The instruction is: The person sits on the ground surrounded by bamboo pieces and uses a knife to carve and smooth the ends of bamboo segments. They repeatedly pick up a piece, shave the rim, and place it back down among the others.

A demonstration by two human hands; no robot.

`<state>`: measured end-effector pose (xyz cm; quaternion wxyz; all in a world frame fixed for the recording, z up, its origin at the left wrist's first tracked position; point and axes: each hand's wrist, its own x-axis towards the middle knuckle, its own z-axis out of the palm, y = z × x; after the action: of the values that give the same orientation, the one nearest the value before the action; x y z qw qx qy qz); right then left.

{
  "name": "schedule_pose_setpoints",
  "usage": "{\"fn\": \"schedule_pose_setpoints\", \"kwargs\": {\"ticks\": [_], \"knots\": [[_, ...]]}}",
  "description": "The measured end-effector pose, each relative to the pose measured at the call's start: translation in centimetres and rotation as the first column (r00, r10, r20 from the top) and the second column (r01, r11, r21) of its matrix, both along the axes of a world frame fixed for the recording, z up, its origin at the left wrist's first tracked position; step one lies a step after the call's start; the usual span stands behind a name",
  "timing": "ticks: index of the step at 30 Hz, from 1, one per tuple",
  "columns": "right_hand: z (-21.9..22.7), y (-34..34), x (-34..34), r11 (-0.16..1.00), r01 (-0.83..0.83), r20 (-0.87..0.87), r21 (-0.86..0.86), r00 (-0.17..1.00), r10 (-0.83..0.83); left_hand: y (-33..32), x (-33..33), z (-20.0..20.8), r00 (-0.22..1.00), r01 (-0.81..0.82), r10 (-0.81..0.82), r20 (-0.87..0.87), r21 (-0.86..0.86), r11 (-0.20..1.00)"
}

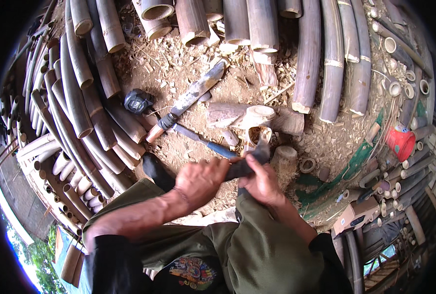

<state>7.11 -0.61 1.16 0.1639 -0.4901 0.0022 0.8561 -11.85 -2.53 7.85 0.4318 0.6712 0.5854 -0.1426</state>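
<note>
My left hand (198, 182) is closed around one end of a dark grey piece (239, 170), just above my knees. My right hand (263, 180) grips the same piece further right, its thumb pressed along the top. Blur and my fingers hide whether it is bamboo or a tool. Its far end reaches a hollow, pale-cut bamboo end (258, 135). Left of that lies a blue-handled tool (218, 148) with a narrow blade. Beyond it, a broad machete (198, 93) with a wrapped handle rests on the ground.
Cut bamboo poles (76, 98) are stacked at the left, more along the far side. A short log (228, 115) and a stump (285, 156) stand ahead. A black tape measure (138, 101) lies left. At the right are a red container (400, 143), green netting (321, 191) and a cardboard box (356, 214).
</note>
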Motion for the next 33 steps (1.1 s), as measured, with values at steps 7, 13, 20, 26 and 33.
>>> {"fn": "schedule_pose_setpoints", "kwargs": {"ticks": [7,13,20,26,33], "knots": [[-0.1,0.5,-0.7,0.974,0.055,-0.279,-0.221,0.953,-0.117,7.2,-5.1,-0.3,0.948,0.31,-0.289,0.136,-0.182,0.933],[1.5,1.4,0.7,0.981,-0.191,-0.004,-0.017,0.982,0.191,1.4,-2.8,-2.2,0.968,0.04,-0.009,0.25,-0.118,0.992],[3.7,1.6,3.5,0.945,-0.319,-0.01,0.08,0.947,0.32,-1.2,-0.6,-1.2,0.967,-0.057,0.013,0.253,0.171,0.984],[1.2,1.5,0.7,0.994,-0.071,-0.149,-0.087,0.987,0.057,4.4,-3.5,-0.9,0.977,0.107,-0.064,0.206,-0.205,0.973],[1.2,1.8,1.5,0.813,-0.567,0.372,0.134,0.789,0.489,-3.3,1.5,-3.4,0.83,-0.341,0.44,0.343,-0.311,0.887]]}}
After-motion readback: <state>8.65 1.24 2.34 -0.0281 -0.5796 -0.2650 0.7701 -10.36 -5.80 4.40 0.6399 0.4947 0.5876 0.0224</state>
